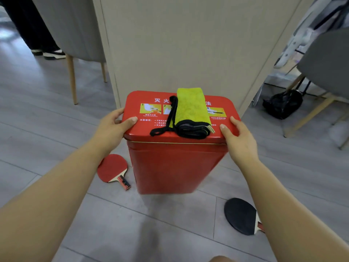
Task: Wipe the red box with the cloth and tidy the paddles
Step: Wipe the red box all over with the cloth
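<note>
Step in hand: you are steadying the tall red metal box by its lid, it seems; wiping has not begun, and both paddles lie loose on the grey plank floor.
Red paddle: the red-faced table-tennis paddle lies flat on the floor, just beside the box's lower left corner.
Left hand: your left hand clasps the lid's left edge, fingers curled over the side, thumb flat on top.
Cloth: the folded yellow-green cloth with black trim lies across the lid, between your hands, untouched.
Right hand: your right hand clasps the lid's right edge the same way, half-closed.
Black paddle: the black-faced paddle lies on the floor, front right of the box, partly under your forearm.
Next move: free one hand, take up the cloth, and keep the other bracing the box.
</note>
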